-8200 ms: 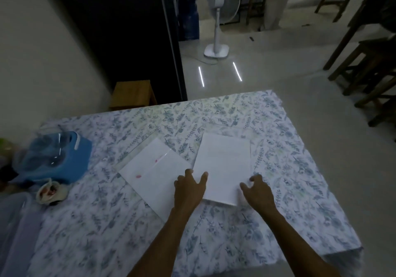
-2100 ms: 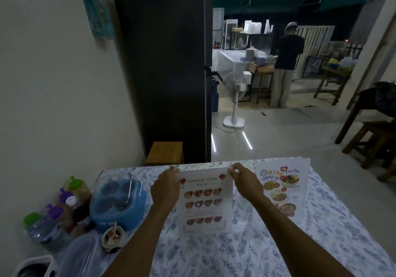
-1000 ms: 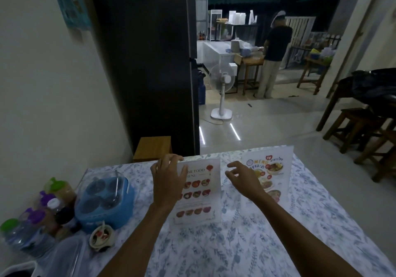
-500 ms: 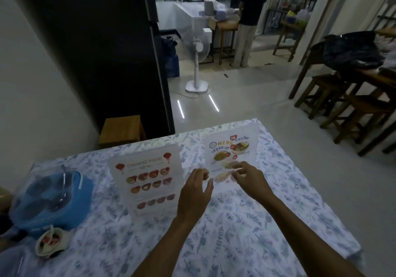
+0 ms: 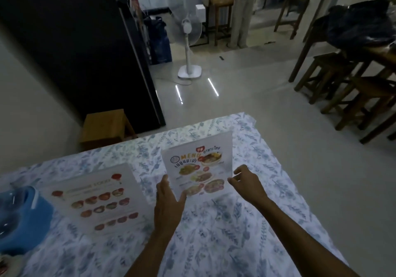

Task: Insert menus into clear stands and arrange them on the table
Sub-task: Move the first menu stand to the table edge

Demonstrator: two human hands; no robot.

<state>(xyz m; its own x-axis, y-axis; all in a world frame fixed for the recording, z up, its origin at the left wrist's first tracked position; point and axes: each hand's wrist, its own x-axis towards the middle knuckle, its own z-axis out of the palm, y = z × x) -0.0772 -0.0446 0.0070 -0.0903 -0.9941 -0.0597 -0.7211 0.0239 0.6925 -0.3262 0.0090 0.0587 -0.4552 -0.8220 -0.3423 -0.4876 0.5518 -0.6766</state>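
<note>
Two clear stands with menus in them stand upright on the table, which has a floral cloth. The Thai food menu stand is at the middle back. My left hand grips its lower left corner, thumb on the left edge. My right hand pinches its lower right edge with the fingertips. The Chinese food menu stand stands apart to the left, with neither hand on it.
A blue lidded container sits at the table's left edge. Beyond the table are a wooden stool, a tall black cabinet, a white floor fan, and wooden stools at right. A person stands far back.
Both hands left the Chinese food menu stand, which stays at the left, and moved right onto the Thai menu stand. The camera has tilted down and closer.
</note>
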